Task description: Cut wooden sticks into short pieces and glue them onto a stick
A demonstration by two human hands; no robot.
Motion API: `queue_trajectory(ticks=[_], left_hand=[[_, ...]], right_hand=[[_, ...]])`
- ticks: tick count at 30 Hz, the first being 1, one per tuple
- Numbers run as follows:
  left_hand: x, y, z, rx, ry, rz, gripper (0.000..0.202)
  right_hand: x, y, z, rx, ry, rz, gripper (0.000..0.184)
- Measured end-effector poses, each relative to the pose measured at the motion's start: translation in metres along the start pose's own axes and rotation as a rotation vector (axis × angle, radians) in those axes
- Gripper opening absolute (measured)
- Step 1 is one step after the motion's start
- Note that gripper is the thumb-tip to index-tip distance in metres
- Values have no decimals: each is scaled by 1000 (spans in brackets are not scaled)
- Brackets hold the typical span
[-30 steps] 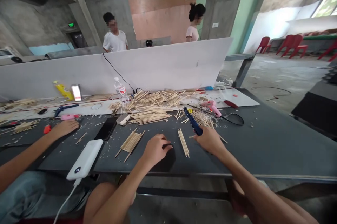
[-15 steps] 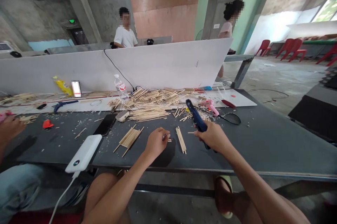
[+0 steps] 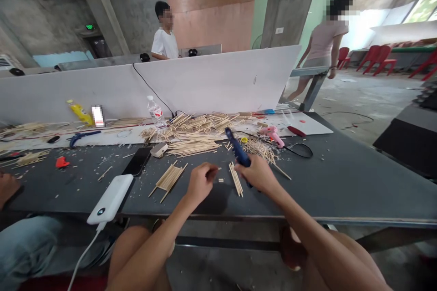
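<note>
My right hand (image 3: 257,175) grips a blue hot glue gun (image 3: 238,152), its nozzle tilted up and to the left. My left hand (image 3: 201,184) pinches a tiny wooden stick piece (image 3: 213,170) between its fingertips. Just left of that hand lies a small lattice of glued wooden sticks (image 3: 168,179) on the dark grey table (image 3: 341,181). A loose bundle of sticks (image 3: 235,179) sits under my right hand, close to the glue gun's grip. A white power bank (image 3: 109,199) and a black phone (image 3: 137,161) lie further left.
A heap of stick models (image 3: 194,129) lies along a white board (image 3: 300,126) before a tall white partition (image 3: 218,84). A pink glue gun (image 3: 271,136) rests to the right. A co-worker's hand (image 3: 7,186) is at the left edge. Another person (image 3: 324,40) walks beyond the partition.
My right hand has moved left and tipped the glue gun further over. My left hand has lifted slightly. The person behind the partition has walked to the right.
</note>
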State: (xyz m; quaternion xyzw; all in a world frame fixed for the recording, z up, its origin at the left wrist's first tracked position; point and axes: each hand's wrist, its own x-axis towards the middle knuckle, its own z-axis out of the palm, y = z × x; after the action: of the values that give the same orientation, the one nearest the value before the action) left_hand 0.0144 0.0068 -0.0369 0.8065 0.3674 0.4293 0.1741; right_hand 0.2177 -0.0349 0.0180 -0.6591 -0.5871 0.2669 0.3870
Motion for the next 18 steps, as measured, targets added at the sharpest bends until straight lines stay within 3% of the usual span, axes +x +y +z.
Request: queue_trajectory(ticks=[3, 8, 14, 18], left_hand=[[3, -13, -10, 30, 63, -49, 20], [0, -13, -15, 129, -6, -35, 27], [-6, -1, -5, 188, -160, 15, 19], [-5, 2, -2, 205, -178, 45, 17]], right_hand=[[9, 9, -29, 173, 138, 55, 19], [15, 30, -65, 339, 336, 132, 25], [11, 37, -71, 348, 362, 156, 28], [10, 31, -68, 340, 341, 135, 28]])
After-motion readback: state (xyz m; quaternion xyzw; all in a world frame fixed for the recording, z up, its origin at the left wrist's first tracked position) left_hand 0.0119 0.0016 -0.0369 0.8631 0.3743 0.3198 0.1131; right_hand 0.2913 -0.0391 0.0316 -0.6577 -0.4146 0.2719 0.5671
